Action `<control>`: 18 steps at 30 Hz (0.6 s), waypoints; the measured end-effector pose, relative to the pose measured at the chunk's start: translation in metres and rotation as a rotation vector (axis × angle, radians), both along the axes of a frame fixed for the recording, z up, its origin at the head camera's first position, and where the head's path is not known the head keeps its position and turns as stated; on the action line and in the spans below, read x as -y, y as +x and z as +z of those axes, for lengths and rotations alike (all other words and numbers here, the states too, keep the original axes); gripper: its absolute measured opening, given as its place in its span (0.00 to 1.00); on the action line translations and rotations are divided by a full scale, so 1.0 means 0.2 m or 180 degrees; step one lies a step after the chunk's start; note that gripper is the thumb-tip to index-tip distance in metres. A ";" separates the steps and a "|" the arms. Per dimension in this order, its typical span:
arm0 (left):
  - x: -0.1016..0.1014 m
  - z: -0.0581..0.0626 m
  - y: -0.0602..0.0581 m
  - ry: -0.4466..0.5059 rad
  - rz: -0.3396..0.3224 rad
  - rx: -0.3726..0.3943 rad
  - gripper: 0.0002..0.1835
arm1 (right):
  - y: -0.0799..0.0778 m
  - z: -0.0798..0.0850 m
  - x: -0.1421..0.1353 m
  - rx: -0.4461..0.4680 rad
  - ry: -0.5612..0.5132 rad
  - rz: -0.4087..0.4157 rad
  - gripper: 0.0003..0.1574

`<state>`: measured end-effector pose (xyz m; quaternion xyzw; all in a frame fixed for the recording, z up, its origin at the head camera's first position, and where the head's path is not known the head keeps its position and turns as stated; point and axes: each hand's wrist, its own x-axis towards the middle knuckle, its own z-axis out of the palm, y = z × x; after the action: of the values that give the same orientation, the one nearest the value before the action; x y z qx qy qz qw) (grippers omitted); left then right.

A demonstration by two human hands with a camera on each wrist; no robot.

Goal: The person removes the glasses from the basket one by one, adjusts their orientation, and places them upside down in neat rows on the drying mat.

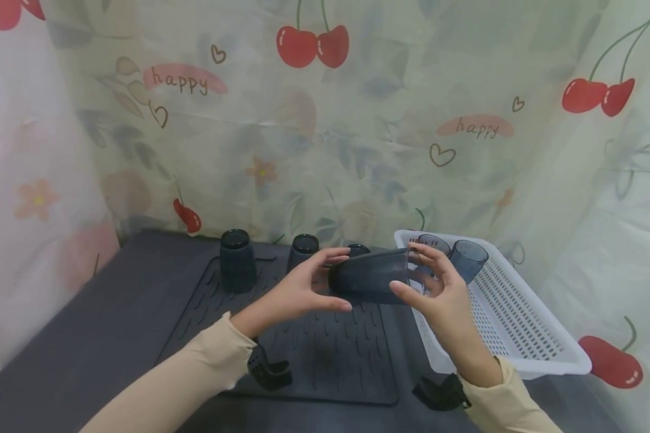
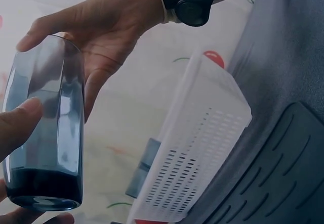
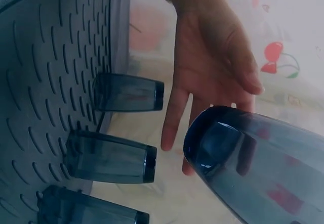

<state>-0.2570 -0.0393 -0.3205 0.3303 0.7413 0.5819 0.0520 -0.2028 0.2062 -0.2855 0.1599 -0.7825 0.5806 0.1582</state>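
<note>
patterned curtain [image 1: 357, 150]: pale cloth, red cherries, hearts and flowers, standing along the back and sides of the workspace. legible writing, 2 instances of "happy": 1 [image 1: 180, 80] upper left, 1 [image 1: 477, 127] right of centre, each in brown lettering on a pinkish patch. dark tabletop [image 1: 86, 337]: wide stretch of surface to the left of the mat, narrow strip between mat and basket. drying mat [image 1: 325, 373]: dark, raised ridges, rounded corners, low rim; its near half lies uncovered below the hands. upturned glasses [image 1: 238, 264], 3: dark blue-grey, in a row on the far part of the mat, apart from each other, bases up. white basket [image 1: 547, 362]: perforated, right of the mat, its far right side near the curtain; perforated floor shows at the near end. basket glasses [image 1: 469, 260], 2: side by side at the far end, mouths up. held glass [image 1: 371, 276], 1: same tint, in the air over the mat's right part, near the basket's left rim, lying nearly level, base to the left. right hand [image 1: 448, 291]: thumb and fingers curved about the mouth end, gripping it. left hand [image 1: 295, 288]: fingers extended, thumb spread wide, around the base; contact cannot be told.
</note>
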 end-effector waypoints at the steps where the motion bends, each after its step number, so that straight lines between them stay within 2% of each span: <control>1: 0.00 0.00 0.00 -0.0005 -0.0011 -0.0024 0.46 | 0.00 0.00 0.00 0.0017 -0.0007 0.0029 0.41; 7: -0.02 -0.01 -0.01 -0.0027 -0.0076 -0.0062 0.45 | 0.01 -0.02 0.01 0.0074 0.0002 0.0110 0.41; 13: -0.02 -0.02 -0.01 -0.0117 -0.0027 -0.0089 0.42 | 0.02 -0.03 0.03 0.0092 -0.0074 0.0181 0.41; 18: -0.01 -0.03 -0.01 -0.0056 0.0005 -0.0114 0.40 | 0.02 -0.03 0.03 0.0149 -0.0104 0.0286 0.41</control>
<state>-0.2582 -0.0381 -0.3266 0.3397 0.7475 0.5694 0.0412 -0.1989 0.2003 -0.2924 0.1787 -0.7685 0.6034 0.1162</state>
